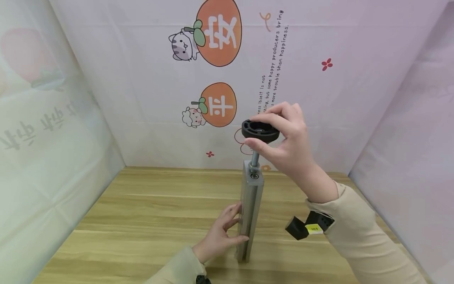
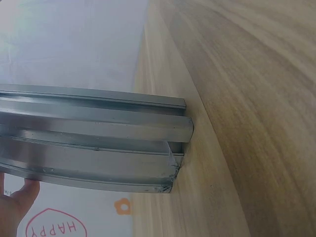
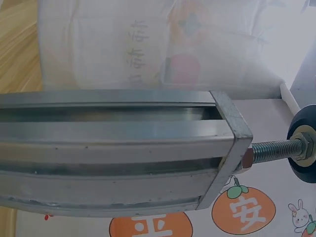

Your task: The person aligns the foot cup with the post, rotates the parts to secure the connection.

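Note:
A silver aluminium profile [image 1: 250, 213] stands upright on the wooden table, its long grooves showing in both wrist views. My left hand [image 1: 216, 238] grips its lower part, thumb on the near side and fingers on the far left side. A metal end plate [image 1: 257, 181] with a screw caps the top. From it rises a threaded rod [image 3: 276, 150] with a nut at its base, carrying a round black levelling foot [image 1: 261, 136]. My right hand [image 1: 294, 144] pinches the foot's rim between thumb and fingers. In the left wrist view the profile's bottom end [image 2: 185, 131] meets the tabletop.
The wood-grain table [image 1: 142, 221] runs back to a printed white cloth [image 1: 152, 98] that hangs behind it. Pale cloth walls [image 1: 53, 189] enclose the left and right sides. A black wrist device [image 1: 320, 221] with a yellow label sits at the right sleeve.

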Demonstrator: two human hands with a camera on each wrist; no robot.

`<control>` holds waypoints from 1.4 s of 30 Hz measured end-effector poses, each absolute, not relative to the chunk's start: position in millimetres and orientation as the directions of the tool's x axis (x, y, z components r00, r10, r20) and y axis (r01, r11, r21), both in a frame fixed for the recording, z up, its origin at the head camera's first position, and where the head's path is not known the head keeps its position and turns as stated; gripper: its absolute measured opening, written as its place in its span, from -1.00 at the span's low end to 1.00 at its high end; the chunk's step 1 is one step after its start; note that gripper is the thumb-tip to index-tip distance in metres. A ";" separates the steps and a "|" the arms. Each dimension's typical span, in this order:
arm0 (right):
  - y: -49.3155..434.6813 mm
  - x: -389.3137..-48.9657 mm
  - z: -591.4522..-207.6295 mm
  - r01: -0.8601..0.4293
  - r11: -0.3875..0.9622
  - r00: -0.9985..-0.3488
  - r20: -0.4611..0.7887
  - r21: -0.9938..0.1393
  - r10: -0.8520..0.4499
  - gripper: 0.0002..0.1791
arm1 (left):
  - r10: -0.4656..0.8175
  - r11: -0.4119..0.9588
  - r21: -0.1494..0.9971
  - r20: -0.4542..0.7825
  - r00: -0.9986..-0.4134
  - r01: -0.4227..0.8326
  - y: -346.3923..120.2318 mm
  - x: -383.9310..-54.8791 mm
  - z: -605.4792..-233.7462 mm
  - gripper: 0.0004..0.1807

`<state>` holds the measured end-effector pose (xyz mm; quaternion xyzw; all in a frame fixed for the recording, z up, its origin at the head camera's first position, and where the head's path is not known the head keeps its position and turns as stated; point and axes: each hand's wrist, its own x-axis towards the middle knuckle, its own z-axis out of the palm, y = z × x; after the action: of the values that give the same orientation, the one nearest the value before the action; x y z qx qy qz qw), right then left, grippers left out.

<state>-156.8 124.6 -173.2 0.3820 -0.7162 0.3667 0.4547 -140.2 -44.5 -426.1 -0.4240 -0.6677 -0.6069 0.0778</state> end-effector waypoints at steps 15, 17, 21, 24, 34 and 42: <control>130.9 -189.4 -199.9 -0.308 -0.575 -0.573 0.630 -0.758 -0.524 -0.53 | 0.473 -0.110 0.757 0.610 -0.636 0.644 -46.2 -141.4 -427.5 -0.05; 128.2 -193.0 -198.7 -0.218 -0.605 -0.540 0.611 -0.766 -0.579 -0.49 | 0.473 -0.102 0.757 0.607 -0.638 0.645 -46.5 -141.9 -427.6 -0.06; 121.2 -199.8 -195.6 -0.015 -0.703 -0.431 0.639 -0.711 -0.637 -0.49 | 0.480 -0.093 0.763 0.598 -0.642 0.640 -46.6 -142.7 -427.8 -0.06; 118.6 -202.4 -191.3 0.107 -0.754 -0.370 0.677 -0.649 -0.636 -0.49 | 0.482 -0.109 0.748 0.616 -0.623 0.655 -45.0 -144.4 -427.8 -0.06; 111.8 -200.1 -178.8 0.114 -0.828 -0.406 0.735 -0.549 -0.543 -0.49 | 0.476 -0.137 0.699 0.668 -0.572 0.702 -44.5 -145.5 -427.3 -0.02; 117.0 -200.4 -182.6 -0.103 -0.792 -0.379 0.760 -0.601 -0.527 -0.63 | 0.476 -0.141 0.720 0.651 -0.591 0.679 -44.9 -147.1 -431.1 -0.02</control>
<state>-200.4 117.0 -182.6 0.5402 -0.2919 0.7774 -0.1364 -147.1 -44.9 -431.1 -0.4442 -0.6501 -0.6108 0.0833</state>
